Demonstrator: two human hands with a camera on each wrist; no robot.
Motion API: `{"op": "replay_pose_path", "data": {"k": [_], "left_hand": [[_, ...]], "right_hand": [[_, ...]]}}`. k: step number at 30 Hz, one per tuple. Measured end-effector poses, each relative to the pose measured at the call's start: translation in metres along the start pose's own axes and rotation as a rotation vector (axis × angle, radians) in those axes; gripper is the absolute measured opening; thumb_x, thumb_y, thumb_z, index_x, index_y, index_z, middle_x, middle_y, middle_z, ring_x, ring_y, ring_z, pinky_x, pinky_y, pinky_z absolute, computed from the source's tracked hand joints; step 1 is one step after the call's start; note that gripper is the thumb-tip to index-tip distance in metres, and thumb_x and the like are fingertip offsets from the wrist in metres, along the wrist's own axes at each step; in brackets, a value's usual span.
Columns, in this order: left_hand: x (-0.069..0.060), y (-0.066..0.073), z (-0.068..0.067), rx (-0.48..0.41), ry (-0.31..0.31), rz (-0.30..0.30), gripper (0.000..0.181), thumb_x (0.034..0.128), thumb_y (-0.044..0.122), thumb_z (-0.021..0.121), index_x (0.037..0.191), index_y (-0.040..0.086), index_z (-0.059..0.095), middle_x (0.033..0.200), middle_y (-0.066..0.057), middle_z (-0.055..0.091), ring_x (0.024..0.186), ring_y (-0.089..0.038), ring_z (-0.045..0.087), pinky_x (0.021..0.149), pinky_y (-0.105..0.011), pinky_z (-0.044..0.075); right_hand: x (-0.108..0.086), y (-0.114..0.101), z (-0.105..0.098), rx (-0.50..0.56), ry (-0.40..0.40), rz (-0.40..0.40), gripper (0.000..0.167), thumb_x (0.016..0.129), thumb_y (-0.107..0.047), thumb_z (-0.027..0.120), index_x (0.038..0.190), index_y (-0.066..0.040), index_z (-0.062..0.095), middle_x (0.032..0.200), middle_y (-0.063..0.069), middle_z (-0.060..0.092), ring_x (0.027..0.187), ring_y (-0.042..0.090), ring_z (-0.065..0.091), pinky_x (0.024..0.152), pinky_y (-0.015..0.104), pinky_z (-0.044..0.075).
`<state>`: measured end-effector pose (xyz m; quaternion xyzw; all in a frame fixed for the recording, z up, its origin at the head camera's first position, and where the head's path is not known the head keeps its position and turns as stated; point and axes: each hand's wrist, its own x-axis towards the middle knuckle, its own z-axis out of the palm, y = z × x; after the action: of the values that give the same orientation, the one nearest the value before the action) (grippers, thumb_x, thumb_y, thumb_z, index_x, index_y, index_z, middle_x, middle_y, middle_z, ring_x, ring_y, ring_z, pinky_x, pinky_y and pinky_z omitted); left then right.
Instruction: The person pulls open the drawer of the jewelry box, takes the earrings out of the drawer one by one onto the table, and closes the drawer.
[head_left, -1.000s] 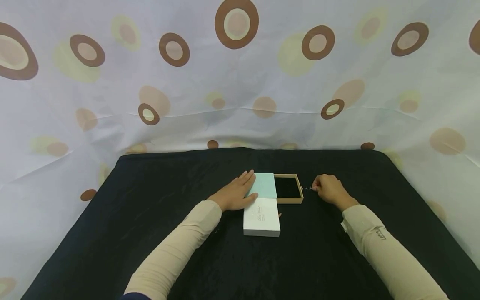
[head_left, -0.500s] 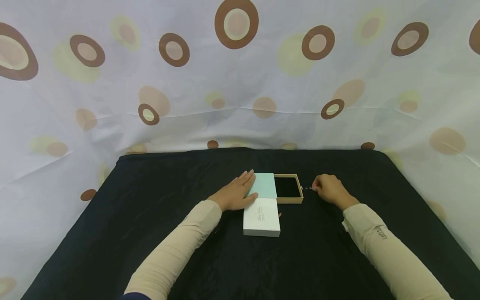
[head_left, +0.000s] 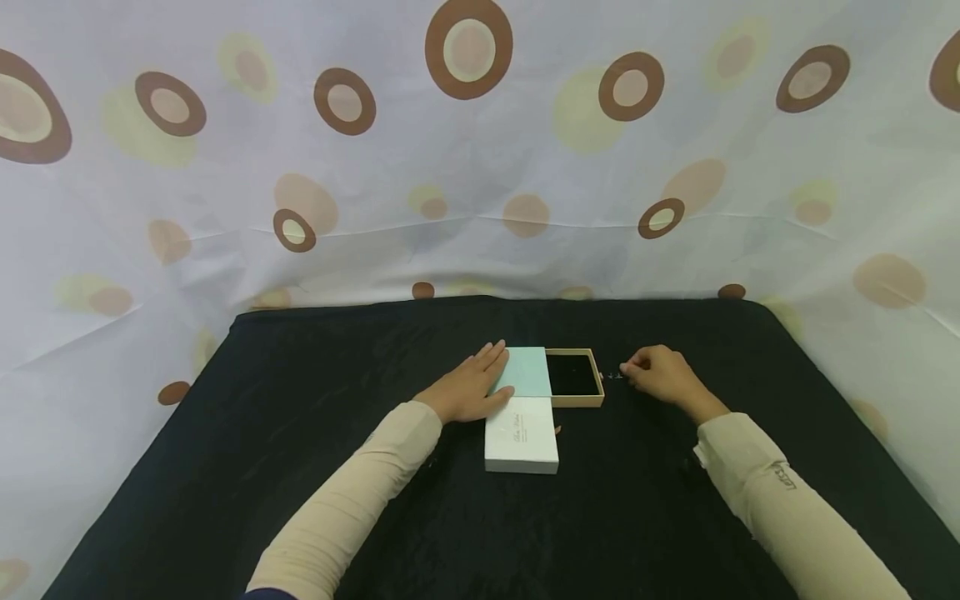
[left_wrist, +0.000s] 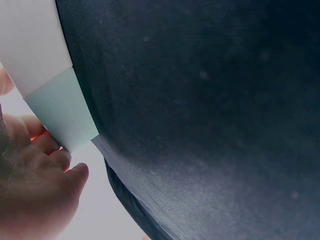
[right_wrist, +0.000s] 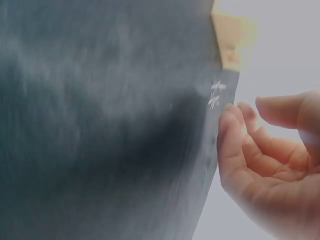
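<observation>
My left hand (head_left: 468, 387) rests with straight fingers on the mint sleeve (head_left: 531, 372) of a box, whose tan-edged drawer (head_left: 579, 402) with a black inside sticks out on the right. In the left wrist view the same hand (left_wrist: 37, 180) lies along the end of the mint part (left_wrist: 65, 110). Two small silver pieces (head_left: 615, 377) lie on the black cloth right of the drawer. Just beyond them is my right hand (head_left: 663, 375). The right wrist view shows that hand (right_wrist: 275, 160) with thumb and bent fingertips apart, holding nothing, beside the silver pieces (right_wrist: 215, 94).
A white box part (head_left: 521, 442) with small print adjoins the mint sleeve on the near side, and a small tan tab (head_left: 558, 430) shows at its right edge. Black cloth (head_left: 337, 358) covers the table. Behind it hangs a patterned white sheet (head_left: 480, 258).
My right hand has let go of the silver piece, parted its fingers and shifted slightly, leaving both pieces in plain sight. The left hand stays on the sleeve.
</observation>
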<state>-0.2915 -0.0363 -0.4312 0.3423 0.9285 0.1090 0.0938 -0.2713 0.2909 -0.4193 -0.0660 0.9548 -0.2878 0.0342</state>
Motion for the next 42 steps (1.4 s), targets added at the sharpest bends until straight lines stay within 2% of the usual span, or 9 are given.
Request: {"op": "replay_pose_path", "data": {"k": [5, 10, 19, 28, 42], "left_hand": [[0.000, 0.000, 0.000, -0.002, 0.004, -0.003, 0.068, 0.1019, 0.047, 0.031, 0.154, 0.009, 0.010, 0.162, -0.006, 0.004, 0.148, -0.021, 0.003, 0.119, -0.039, 0.013], [0.000, 0.000, 0.000, -0.002, 0.004, -0.004, 0.068, 0.1019, 0.047, 0.030, 0.154, 0.009, 0.010, 0.162, -0.006, 0.004, 0.148, -0.020, 0.003, 0.119, -0.038, 0.013], [0.000, 0.000, 0.000, 0.005, 0.006, -0.003, 0.068, 0.1020, 0.048, 0.030, 0.154, 0.009, 0.010, 0.162, -0.005, 0.004, 0.148, -0.020, 0.003, 0.119, -0.038, 0.013], [-0.001, -0.001, 0.000, 0.002, 0.009, 0.003, 0.068, 0.1020, 0.047, 0.030, 0.154, 0.008, 0.011, 0.162, -0.005, 0.004, 0.148, -0.022, 0.004, 0.119, -0.039, 0.014], [0.001, -0.001, 0.001, -0.002, 0.011, 0.005, 0.067, 0.1022, 0.046, 0.030, 0.154, 0.008, 0.011, 0.162, -0.007, 0.005, 0.148, -0.023, 0.005, 0.119, -0.039, 0.013]], "right_hand": [[0.000, -0.006, 0.007, 0.169, -0.047, 0.097, 0.034, 0.099, -0.021, 0.053, 0.104, 0.011, 0.065, 0.082, 0.012, 0.068, 0.071, 0.015, 0.065, 0.066, 0.031, 0.056], [0.000, -0.015, 0.015, 0.238, -0.079, 0.147, 0.035, 0.099, -0.021, 0.053, 0.107, 0.012, 0.064, 0.083, 0.013, 0.069, 0.072, 0.014, 0.066, 0.069, 0.032, 0.057], [0.002, -0.019, 0.027, 0.206, -0.053, 0.131, 0.027, 0.097, -0.013, 0.055, 0.100, 0.012, 0.066, 0.080, 0.015, 0.070, 0.067, 0.013, 0.064, 0.062, 0.031, 0.056], [0.003, -0.022, 0.030, 0.117, -0.019, 0.067, 0.022, 0.096, -0.009, 0.055, 0.085, 0.003, 0.070, 0.072, 0.007, 0.068, 0.062, 0.012, 0.061, 0.056, 0.028, 0.049], [0.004, -0.020, 0.030, 0.100, -0.003, 0.050, 0.023, 0.094, -0.009, 0.053, 0.083, 0.002, 0.070, 0.065, 0.003, 0.065, 0.059, 0.014, 0.058, 0.053, 0.028, 0.045]]}}
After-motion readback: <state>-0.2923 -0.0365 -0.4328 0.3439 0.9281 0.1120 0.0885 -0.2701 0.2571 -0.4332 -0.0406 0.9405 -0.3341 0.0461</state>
